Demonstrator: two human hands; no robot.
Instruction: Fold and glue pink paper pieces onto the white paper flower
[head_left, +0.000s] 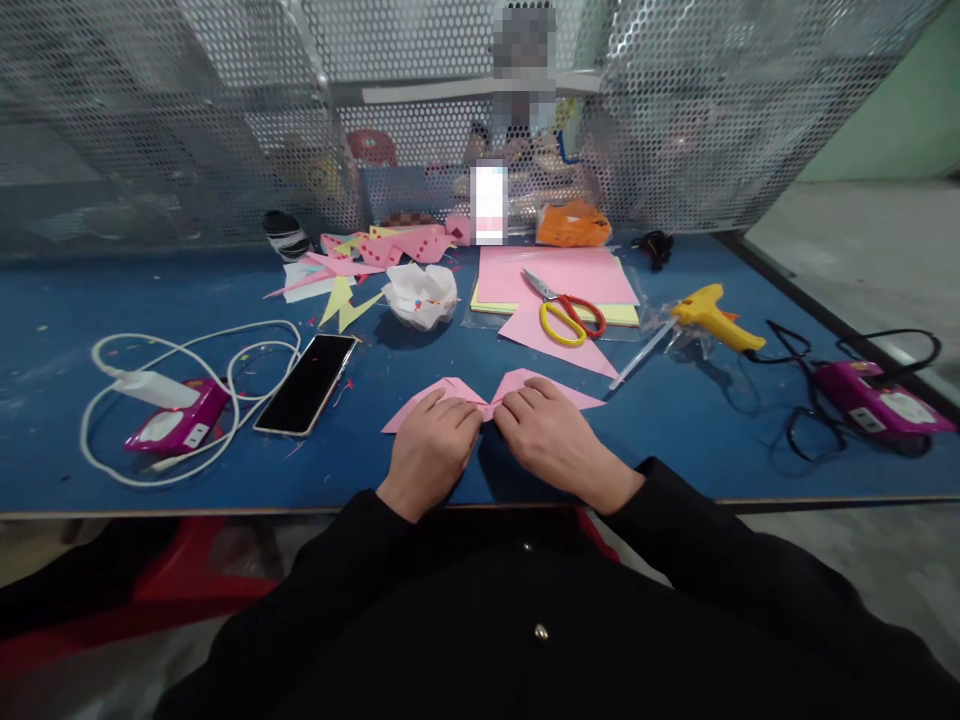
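Note:
A folded piece of pink paper (517,381) lies near the front of the blue table, narrow in its middle and wider toward both ends like a bow. My left hand (437,440) is closed over its left half, close to the middle. On the right half, my right hand (544,430) presses with curled fingers, its fingertips near the same narrow middle. Both thumbs are mostly hidden. Just beyond the hands are a pink paper scrap (559,345) and scissors (562,308) with one yellow and one red handle, resting on pink and yellow sheets (555,272).
A yellow glue gun (716,315) lies at the right, wired to a purple power strip (881,400). Leftward are a phone (307,385), a white cable (94,440) and another purple strip (214,400). Behind sit a crumpled white paper (421,297), paper scraps (405,245) and a perforated metal screen (420,50).

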